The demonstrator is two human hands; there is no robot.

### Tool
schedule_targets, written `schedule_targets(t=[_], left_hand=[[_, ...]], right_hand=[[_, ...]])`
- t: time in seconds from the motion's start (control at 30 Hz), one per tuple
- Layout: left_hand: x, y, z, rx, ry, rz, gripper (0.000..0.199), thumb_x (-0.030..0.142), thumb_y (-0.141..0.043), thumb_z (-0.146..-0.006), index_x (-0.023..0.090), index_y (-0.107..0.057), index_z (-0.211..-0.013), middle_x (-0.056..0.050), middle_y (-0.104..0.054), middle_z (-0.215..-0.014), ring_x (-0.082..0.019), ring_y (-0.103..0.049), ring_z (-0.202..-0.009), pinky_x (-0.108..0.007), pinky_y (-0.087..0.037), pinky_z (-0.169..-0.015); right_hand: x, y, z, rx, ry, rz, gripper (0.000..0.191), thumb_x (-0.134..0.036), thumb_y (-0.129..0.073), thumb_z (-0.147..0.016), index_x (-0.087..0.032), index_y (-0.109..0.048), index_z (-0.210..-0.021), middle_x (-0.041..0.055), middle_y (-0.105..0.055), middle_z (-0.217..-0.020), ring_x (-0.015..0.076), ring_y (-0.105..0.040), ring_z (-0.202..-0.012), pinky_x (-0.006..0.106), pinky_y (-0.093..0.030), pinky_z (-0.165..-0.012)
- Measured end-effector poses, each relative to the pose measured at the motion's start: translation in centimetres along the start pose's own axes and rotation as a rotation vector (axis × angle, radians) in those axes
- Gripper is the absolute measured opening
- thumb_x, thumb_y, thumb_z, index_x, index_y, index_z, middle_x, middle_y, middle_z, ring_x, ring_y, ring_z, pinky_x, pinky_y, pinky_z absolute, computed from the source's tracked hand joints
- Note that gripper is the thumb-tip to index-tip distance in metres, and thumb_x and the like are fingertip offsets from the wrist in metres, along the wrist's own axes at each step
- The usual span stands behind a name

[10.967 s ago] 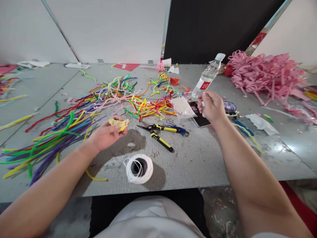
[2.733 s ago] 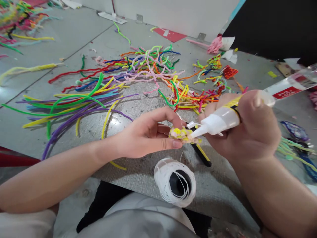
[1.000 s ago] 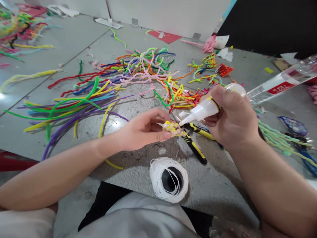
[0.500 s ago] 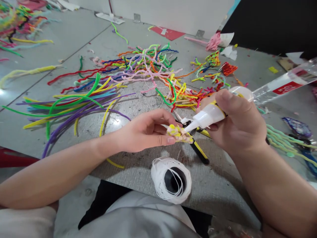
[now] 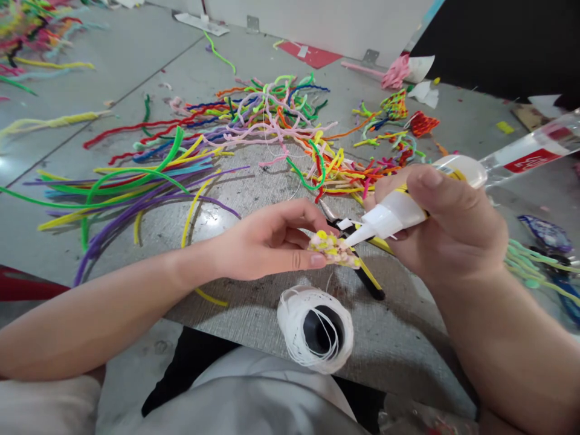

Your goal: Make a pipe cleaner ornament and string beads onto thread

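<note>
Between the thumb and fingers of my left hand (image 5: 272, 241) is a small yellow and pale pink fuzzy piece (image 5: 333, 248). My right hand (image 5: 457, 223) is wrapped round a white glue bottle (image 5: 394, 208), tilted with its narrow nozzle down to the left. The nozzle tip touches or nearly touches the fuzzy piece. Behind and below the piece lie pliers (image 5: 369, 282) with black and yellow handles, partly hidden by my hands. A spool of white string (image 5: 290, 329) rests near the table's front edge.
Many coloured fuzzy stems (image 5: 136, 199) spread over the table (image 5: 244, 296) at left and centre. Small woven pieces (image 5: 423, 124) lie at the back right, near a pink bundle (image 5: 395, 72). Pale green stems (image 5: 530, 260) are at the right. A white panel (image 5: 326, 24) stands behind.
Both hands have shifted slightly right in the view, the right hand more. The glue bottle and the fuzzy piece have moved with them; both grips stay the same.
</note>
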State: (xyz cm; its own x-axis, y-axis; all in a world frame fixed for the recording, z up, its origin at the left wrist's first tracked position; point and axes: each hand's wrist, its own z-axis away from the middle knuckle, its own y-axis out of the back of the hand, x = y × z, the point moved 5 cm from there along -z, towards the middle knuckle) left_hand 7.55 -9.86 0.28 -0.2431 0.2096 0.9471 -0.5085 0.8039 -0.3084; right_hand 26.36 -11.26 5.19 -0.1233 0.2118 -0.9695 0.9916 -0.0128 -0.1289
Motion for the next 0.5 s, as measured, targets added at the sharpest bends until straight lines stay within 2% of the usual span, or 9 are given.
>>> schedule_targets(t=[0.23, 0.43, 0.5], left_hand=[[0.1, 0.1, 0.1, 0.006, -0.017, -0.041, 0.032, 0.029, -0.089, -0.091, 0.018, -0.064, -0.108, -0.007, -0.077, -0.114, -0.014, -0.075, -0.089, -0.027, -0.063, -0.08], [0.1, 0.7, 0.1, 0.082, -0.063, -0.095, 0.028, 0.025, -0.086, -0.093, 0.018, -0.063, -0.108, -0.007, -0.073, -0.114, -0.012, -0.073, -0.091, -0.022, -0.061, -0.077], [0.0, 0.7, 0.1, 0.088, -0.061, -0.103, 0.028, 0.025, -0.085, -0.093, 0.019, -0.062, -0.108, -0.007, -0.072, -0.114, -0.012, -0.072, -0.091, -0.021, -0.061, -0.076]], right_hand=[[0.0, 0.2, 0.0, 0.014, 0.029, 0.002, 0.054, -0.056, -0.098, -0.073, -0.025, -0.06, -0.052, -0.0047, -0.038, -0.049, 0.0121, -0.029, -0.043, 0.033, -0.017, -0.041], [-2.0, 0.0, 1.2, 0.102, 0.187, 0.124, 0.064, -0.05, -0.098, -0.081, -0.021, -0.047, -0.054, -0.0061, -0.035, -0.054, 0.0093, -0.029, -0.049, 0.031, -0.021, -0.046], [-2.5, -0.1, 1.7, 0.117, 0.226, 0.196, 0.061, -0.051, -0.095, -0.084, -0.021, -0.05, -0.056, -0.0056, -0.039, -0.056, 0.0095, -0.032, -0.052, 0.03, -0.025, -0.048]])
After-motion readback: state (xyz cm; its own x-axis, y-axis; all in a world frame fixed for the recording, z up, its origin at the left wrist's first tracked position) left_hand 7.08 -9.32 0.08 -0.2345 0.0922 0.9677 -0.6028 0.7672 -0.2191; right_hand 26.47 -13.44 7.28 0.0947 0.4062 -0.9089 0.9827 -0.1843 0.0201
